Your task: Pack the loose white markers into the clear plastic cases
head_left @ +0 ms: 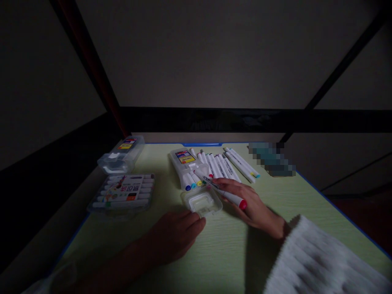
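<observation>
Right hand grips a marker by the middle case

The fingers are closed on the marker's barrel with no visible gap; the thumb is largely hidden. The marker's long axis slants across the table: its red end points toward the wearer and to the right, its other end away and to the left, at the mouth of the middle case. It lies along the left side of the right hand, the red end projecting nearward past the fingers. Whether its far end is inside the case cannot be told.

The left hand is curled at the near edge of the lid; whether it pinches the lid is unclear. The lid lies open before the mouth, where blue, light-blue and yellow marker ends show. Loose markers lie right of this case. The front-left case holds markers lying crosswise; behind it sits the back-left case, its contents unclear.
</observation>
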The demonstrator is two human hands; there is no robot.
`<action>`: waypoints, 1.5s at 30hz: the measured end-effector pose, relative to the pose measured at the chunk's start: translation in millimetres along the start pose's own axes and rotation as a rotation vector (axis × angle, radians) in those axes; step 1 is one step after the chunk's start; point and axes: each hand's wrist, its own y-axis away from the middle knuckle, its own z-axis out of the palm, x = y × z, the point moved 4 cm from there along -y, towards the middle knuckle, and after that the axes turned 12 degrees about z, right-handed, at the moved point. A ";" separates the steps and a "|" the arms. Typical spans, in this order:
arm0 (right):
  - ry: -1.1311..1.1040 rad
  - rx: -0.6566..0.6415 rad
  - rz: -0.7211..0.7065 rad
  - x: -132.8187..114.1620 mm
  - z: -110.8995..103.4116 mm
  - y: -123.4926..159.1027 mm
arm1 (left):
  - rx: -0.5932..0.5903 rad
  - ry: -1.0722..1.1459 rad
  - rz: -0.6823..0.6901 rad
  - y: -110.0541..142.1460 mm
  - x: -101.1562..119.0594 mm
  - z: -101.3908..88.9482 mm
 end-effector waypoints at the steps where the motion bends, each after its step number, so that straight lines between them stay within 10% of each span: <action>1: 0.001 -0.001 0.003 0.2 0.0 0.0 | -0.004 -0.002 0.000 0.1 0.0 0.5; 45: -0.003 -0.064 0.023 1.7 8.8 -3.3 | -0.054 0.010 0.001 -2.1 1.4 -1.5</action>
